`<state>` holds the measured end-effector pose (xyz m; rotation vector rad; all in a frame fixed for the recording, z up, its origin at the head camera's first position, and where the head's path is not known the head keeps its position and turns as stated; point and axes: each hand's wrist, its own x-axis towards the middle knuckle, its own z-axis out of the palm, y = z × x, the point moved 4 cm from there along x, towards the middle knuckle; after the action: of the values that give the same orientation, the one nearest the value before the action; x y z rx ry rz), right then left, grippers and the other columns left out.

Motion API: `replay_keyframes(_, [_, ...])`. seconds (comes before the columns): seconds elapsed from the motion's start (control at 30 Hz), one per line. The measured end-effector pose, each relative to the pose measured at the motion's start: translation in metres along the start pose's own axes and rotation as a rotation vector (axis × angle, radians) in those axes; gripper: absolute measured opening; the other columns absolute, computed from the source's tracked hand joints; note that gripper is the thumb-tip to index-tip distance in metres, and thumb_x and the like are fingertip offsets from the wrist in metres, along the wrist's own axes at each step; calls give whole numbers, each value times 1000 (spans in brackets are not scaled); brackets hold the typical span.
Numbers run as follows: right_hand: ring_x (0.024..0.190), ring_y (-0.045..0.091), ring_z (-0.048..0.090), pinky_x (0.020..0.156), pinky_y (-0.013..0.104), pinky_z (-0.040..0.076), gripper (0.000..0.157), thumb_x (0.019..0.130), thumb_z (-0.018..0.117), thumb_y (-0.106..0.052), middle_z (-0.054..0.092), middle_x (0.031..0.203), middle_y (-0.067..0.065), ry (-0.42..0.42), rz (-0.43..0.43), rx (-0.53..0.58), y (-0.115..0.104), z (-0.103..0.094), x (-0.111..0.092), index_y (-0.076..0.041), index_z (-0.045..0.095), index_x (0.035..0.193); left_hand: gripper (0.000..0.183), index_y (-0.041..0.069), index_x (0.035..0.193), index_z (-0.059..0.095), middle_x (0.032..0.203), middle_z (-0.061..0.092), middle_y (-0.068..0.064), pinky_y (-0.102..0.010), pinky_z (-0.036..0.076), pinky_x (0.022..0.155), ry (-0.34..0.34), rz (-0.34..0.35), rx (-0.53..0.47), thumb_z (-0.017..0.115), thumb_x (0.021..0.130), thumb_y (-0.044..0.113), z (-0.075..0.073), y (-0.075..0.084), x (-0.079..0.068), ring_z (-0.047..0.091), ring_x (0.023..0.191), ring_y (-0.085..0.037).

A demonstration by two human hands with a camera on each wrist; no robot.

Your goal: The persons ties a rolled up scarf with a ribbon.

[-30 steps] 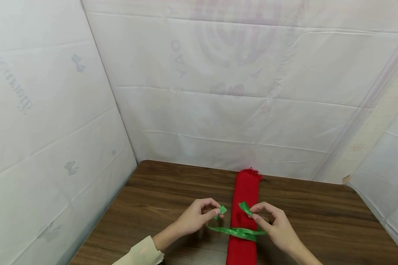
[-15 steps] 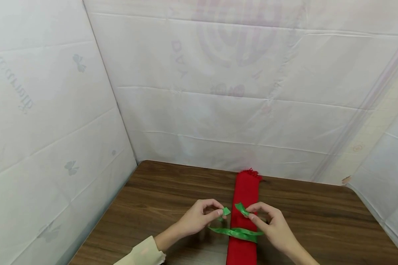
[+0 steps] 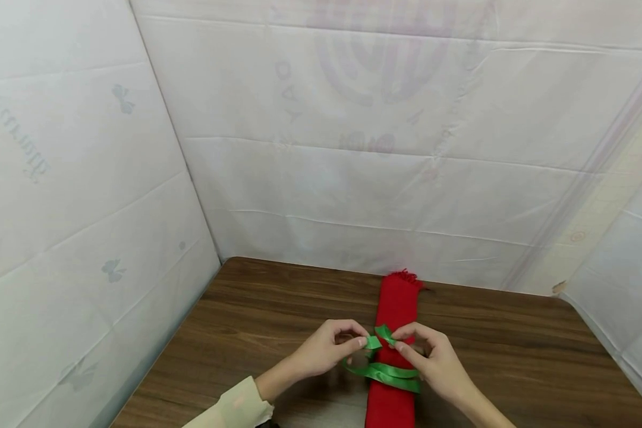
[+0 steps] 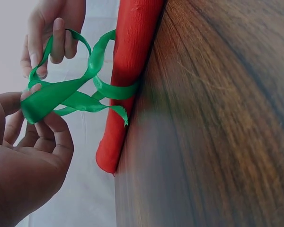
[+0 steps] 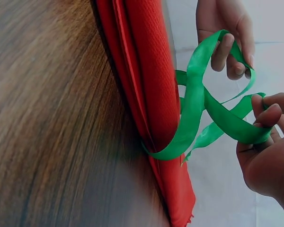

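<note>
A folded red scarf [image 3: 398,297] with a fringed far end lies lengthwise on the wooden table. Round its middle runs a green satin ribbon [image 3: 387,373], crossed in front in both wrist views. My left hand [image 3: 323,351] pinches one looped length of the ribbon between thumb and fingers, just left of the scarf. Above the scarf, my right hand [image 3: 438,359] pinches another loop of it. The two loops nearly meet in the head view. In the left wrist view a loose ribbon end [image 4: 120,113] hangs against the scarf. The ribbon's underside beneath the scarf is hidden.
The brown wood-grain table [image 3: 278,291] extends to both sides of the scarf. White printed sheeting [image 3: 321,178] forms a wall behind it, with more sheeting [image 3: 85,238] on the left and on the right.
Both hands have come closer together: the left moved right, the right moved slightly left, each still pinching its ribbon loop. The scarf stays in place.
</note>
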<state>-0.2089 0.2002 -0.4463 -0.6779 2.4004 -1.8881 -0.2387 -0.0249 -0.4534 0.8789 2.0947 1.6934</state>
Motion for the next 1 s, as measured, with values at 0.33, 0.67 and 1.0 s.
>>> replay_keyframes(0.33, [36, 7, 37, 32, 26, 35, 14, 98, 63, -11, 59, 78, 14, -28, 3, 22, -1, 2, 1, -7, 64, 111, 21, 8, 114, 68, 88, 71, -12, -37, 59, 69, -60, 4, -97, 56, 103, 23, 5, 0, 0, 70, 79, -20])
replay_keyframes(0.67, [39, 9, 40, 35, 30, 39, 15, 98, 63, -12, 65, 81, 5, -49, -23, 18, -6, 6, 3, -6, 64, 113, 21, 8, 112, 69, 85, 72, -11, -43, 59, 69, -93, 0, -117, 56, 103, 21, 11, 4, 1, 70, 77, -19])
replay_keyframes(1.0, [38, 7, 37, 33, 26, 36, 15, 99, 62, -12, 59, 67, 7, -61, -12, 29, -7, 9, 2, -7, 64, 113, 24, 6, 119, 67, 95, 71, -22, -51, 58, 71, -102, -14, -202, 57, 102, 20, 14, 7, 2, 66, 84, -48])
